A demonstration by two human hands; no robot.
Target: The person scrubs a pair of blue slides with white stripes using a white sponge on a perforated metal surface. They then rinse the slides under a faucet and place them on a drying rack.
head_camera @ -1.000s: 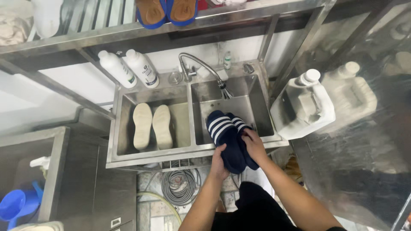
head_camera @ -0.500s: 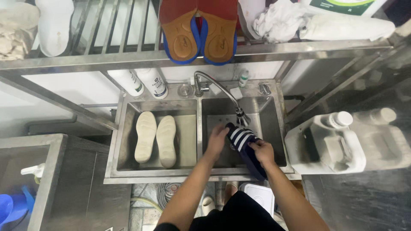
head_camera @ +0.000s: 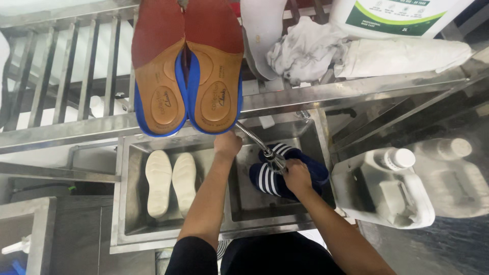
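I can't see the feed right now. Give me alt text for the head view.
The right hand holds the faucet nozzle over navy striped shoes in the right sink basin, while the left hand reaches the faucet's base. Two white insoles lie in the left basin; brown insoles rest on the rack above.

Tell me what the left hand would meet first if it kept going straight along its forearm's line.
Most likely the tap base or back wall of the double sink. The left hand points up and away toward the rear, near the faucet hose. The blue-edged insoles on the rack hide that spot, so depth is uncertain.
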